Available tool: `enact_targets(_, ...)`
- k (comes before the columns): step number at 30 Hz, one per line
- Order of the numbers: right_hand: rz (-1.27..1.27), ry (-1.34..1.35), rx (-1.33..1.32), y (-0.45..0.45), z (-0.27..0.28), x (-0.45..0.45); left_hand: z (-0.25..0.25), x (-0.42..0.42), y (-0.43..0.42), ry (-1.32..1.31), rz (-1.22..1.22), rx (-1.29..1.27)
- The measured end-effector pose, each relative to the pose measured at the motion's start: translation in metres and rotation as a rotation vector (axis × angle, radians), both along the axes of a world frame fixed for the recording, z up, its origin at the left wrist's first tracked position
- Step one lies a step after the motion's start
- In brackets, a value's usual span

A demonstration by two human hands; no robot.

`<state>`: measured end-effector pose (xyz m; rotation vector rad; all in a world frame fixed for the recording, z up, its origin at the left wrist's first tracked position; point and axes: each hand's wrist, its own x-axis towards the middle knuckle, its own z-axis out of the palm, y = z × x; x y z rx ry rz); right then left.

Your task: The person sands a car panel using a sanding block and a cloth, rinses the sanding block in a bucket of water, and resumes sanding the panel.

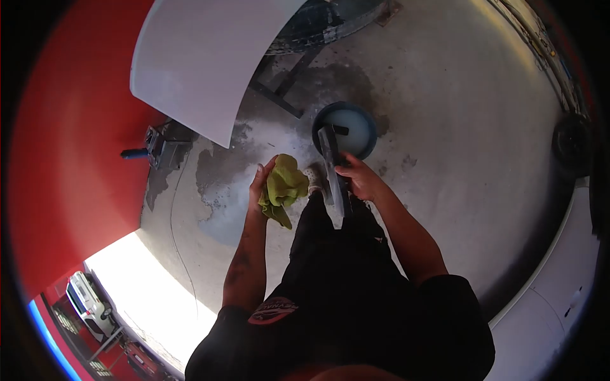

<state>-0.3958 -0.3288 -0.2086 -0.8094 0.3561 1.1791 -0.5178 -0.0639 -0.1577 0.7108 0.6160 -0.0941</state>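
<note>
A crumpled yellow-green cloth (pixel 285 182) is in my left hand (pixel 258 184), with its fingers closed around the left side and a loose end hanging down. My right hand (pixel 360 178) grips a long dark sanding block (pixel 333 166), fingers wrapped at its right edge. Pale greyish residue shows along the block's face. Beyond the block's far end, a blue bucket (pixel 370 132) of cloudy water stands on the floor. A short black piece (pixel 340 130) appears over the water; whether it belongs to the block I cannot tell.
A large pale curved panel (pixel 197 63) rests on a dark stand (pixel 279 98) ahead left. Wet patches mark the concrete floor (pixel 457 146). A thin cable (pixel 173 222) runs along the left near a grey metal object (pixel 166 151). A white vehicle (pixel 546 298) is at right.
</note>
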Motion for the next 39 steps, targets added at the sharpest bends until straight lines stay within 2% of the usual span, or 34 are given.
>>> enact_targets(2,-0.171,0.037,-0.04,-0.02,-0.051,0.0,-0.061,0.039,0.011,0.018,-0.195,-0.193)
enact_targets(6,-0.403,0.209,-0.256,-0.014,-0.17,0.004,-0.195,0.131,-0.011,0.355,-0.472,0.045)
enact_targets(8,-0.478,0.243,-0.34,-0.001,-0.265,0.007,-0.302,0.163,-0.023,0.322,-0.459,-0.054)
enact_targets(10,-0.567,0.296,-0.386,0.017,-0.357,0.014,-0.389,0.19,-0.034,0.31,-0.532,-0.011)
enact_targets(11,-0.598,0.291,-0.5,0.028,-0.394,0.024,-0.426,0.203,-0.041,0.298,-0.566,0.016)
enact_targets(12,-0.629,0.29,-0.618,0.04,-0.423,0.035,-0.447,0.215,-0.052,0.379,-0.569,0.113)
enact_targets(13,-0.659,0.285,-0.739,0.051,-0.444,0.045,-0.473,0.226,-0.059,0.398,-0.726,0.283)
enact_targets(14,-0.578,0.197,-0.909,0.063,-0.451,0.058,-0.498,0.233,-0.067,0.405,-0.882,0.451)
enact_targets(16,-0.596,-0.386,-1.385,0.089,-0.591,0.032,-0.528,0.237,-0.092,0.43,-0.892,0.546)
enact_targets(17,-0.489,-0.264,-1.322,0.085,-0.604,0.034,-0.545,0.24,-0.1,0.435,-0.889,0.598)
enact_targets(18,-0.384,-0.144,-1.253,0.082,-0.604,0.038,-0.574,0.237,-0.102,0.306,-1.195,0.851)
enact_targets(19,-0.317,-0.096,-1.179,0.079,-0.616,0.036,-0.594,0.236,-0.108,0.275,-1.346,1.023)
enact_targets(21,-0.21,-0.073,-1.033,0.073,-0.64,0.024,-0.614,0.227,-0.118,0.395,-1.455,1.188)
enact_targets(23,-0.295,0.001,-0.97,0.072,-0.655,0.006,-0.616,0.217,-0.116,0.555,-1.37,1.167)
enact_targets(26,-0.644,0.318,-0.853,0.078,-0.616,0.005,-0.577,0.211,-0.096,0.71,-1.096,0.964)
enact_targets(28,-0.859,0.584,-0.604,0.062,-0.533,0.023,-0.536,0.211,-0.077,0.742,-0.845,0.672)
enact_targets(31,-0.927,0.729,-0.09,0.025,-0.47,0.007,-0.466,0.206,-0.041,0.622,-0.72,0.295)
enact_targets(32,-0.926,0.676,-0.029,0.014,-0.449,0.002,-0.443,0.205,-0.033,0.571,-0.698,0.177)
enact_targets(34,-0.917,0.563,0.102,0.002,-0.397,0.002,-0.382,0.202,-0.029,0.424,-0.61,0.159)
enact_targets(35,-0.998,0.578,0.007,0.002,-0.368,0.006,-0.351,0.202,-0.028,0.345,-0.56,0.153)
enact_targets(38,-0.884,0.383,0.212,-0.021,-0.299,0.005,-0.239,0.209,-0.032,0.222,-0.366,0.155)
enact_targets(39,-0.859,0.37,0.109,-0.023,-0.278,0.01,-0.214,0.211,-0.024,0.147,-0.35,0.127)
